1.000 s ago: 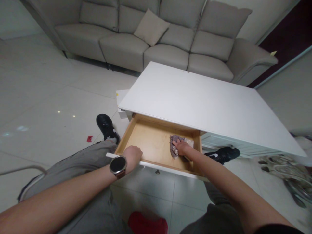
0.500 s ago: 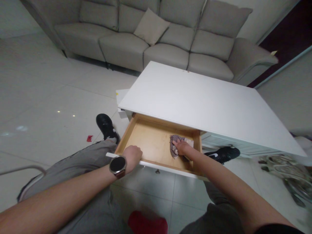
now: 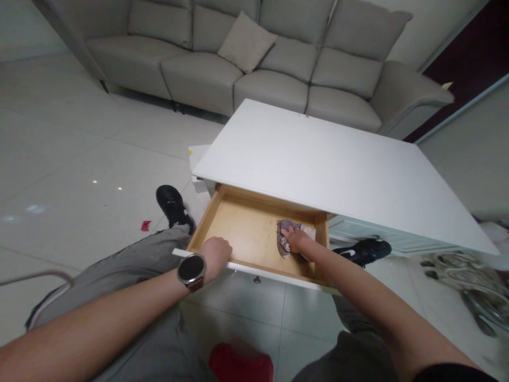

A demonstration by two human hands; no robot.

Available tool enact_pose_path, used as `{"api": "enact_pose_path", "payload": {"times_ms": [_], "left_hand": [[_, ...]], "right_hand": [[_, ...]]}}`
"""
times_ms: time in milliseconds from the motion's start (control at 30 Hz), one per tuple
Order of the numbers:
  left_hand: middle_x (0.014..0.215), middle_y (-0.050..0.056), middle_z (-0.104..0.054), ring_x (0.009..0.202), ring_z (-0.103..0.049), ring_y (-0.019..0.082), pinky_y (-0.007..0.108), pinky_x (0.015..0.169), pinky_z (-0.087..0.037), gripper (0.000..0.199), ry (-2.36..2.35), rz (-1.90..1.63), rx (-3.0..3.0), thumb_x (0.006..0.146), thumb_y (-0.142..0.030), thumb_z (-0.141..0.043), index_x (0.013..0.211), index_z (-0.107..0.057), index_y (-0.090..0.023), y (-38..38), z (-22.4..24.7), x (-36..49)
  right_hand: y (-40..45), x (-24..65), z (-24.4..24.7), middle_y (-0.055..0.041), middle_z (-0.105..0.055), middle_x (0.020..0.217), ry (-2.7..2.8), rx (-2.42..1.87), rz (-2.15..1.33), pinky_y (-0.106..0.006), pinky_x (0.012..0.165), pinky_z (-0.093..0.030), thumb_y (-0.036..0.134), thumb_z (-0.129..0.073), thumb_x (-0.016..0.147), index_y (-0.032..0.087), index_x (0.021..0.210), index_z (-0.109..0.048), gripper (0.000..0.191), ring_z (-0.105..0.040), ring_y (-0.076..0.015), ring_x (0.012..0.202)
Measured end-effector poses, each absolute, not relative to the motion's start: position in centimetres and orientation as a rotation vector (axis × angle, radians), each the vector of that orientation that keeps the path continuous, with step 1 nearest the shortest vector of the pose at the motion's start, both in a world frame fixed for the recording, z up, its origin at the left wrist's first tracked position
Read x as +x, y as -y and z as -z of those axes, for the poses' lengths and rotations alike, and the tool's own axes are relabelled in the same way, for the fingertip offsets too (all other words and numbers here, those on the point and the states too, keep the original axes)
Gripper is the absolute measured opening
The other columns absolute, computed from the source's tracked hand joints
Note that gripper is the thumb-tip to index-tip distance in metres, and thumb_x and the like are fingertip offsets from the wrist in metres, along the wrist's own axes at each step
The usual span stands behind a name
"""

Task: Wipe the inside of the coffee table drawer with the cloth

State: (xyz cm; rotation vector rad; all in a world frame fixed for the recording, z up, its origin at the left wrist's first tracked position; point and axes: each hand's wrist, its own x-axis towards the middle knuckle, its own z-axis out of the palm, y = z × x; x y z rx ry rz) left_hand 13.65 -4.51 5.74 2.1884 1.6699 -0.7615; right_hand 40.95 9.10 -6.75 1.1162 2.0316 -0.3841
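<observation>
A wooden drawer (image 3: 246, 228) with a white front is pulled out from under a white tabletop (image 3: 318, 159). My left hand (image 3: 216, 255), a watch on its wrist, is closed over the left part of the drawer's front edge. Inside the drawer, toward its right side, a patterned purplish-brown cloth (image 3: 283, 245) lies bunched on the bottom board. My right hand (image 3: 295, 239) presses down on this cloth, with its fingers curled into it. The palm and forearm hide part of the cloth.
A grey sofa (image 3: 274, 90) with a beige cushion (image 3: 247, 42) stands behind the table. On the tiled floor are a red scrap (image 3: 145, 225) at left and a red object (image 3: 240, 365) below the drawer. A black shoe (image 3: 172, 204) is beside the drawer's left side.
</observation>
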Motion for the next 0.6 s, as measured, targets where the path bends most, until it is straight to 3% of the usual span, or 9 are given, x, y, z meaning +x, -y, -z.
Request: {"api": "enact_pose_path", "payload": {"times_ms": [600], "left_hand": [[0.092,0.020,-0.076,0.091,-0.073,0.027,0.034,0.077,-0.053,0.030,-1.672,0.652,2.241,0.090,-0.002,-0.051,0.093,-0.079,-0.009,4.98,-5.90,13.24]], "right_hand": [[-9.13,40.72,6.89,-0.0247,-0.022,0.165,-2.014,1.105,0.336,-0.051,0.110,-0.037,0.018,-0.074,0.074,0.020,0.161,-0.027,0.099,-0.036,-0.0421,0.145]]}}
